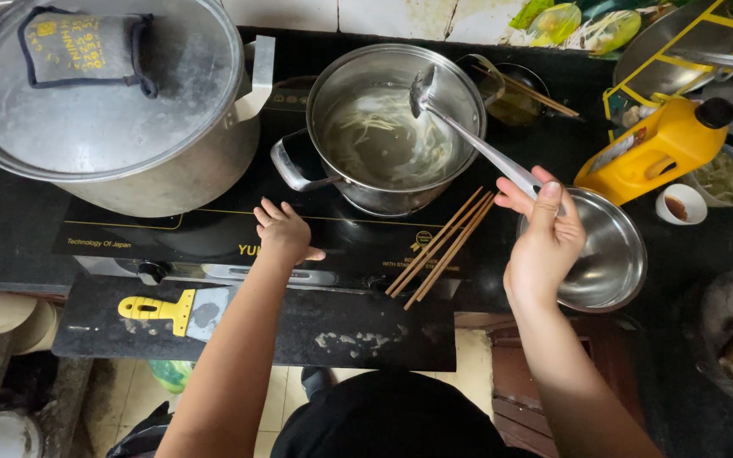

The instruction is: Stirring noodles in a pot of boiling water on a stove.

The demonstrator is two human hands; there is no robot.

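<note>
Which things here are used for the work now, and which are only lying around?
In use:
right hand
ladle
small pot with noodles
steel bowl
left hand, resting on the stove

Lying about:
chopsticks
big covered pot
yellow scraper
yellow bottle

The ladle [468, 136] in the right hand [545, 242] is shiny, smooth metal. The pot [396, 127] it dips into is shiny metal too, with wet, pale noodles inside. The left hand [283, 231] rests on the stove top [214, 233], which is black, smooth and glossy like glass. The chopsticks [441, 246] look like plain brown wood. The bowl [608, 254] is bright metal. The big pot lid [99, 80] is dull, scratched metal with a grey cloth pad [82, 47] on it. The yellow bottle [655, 148] is smooth plastic.
</note>
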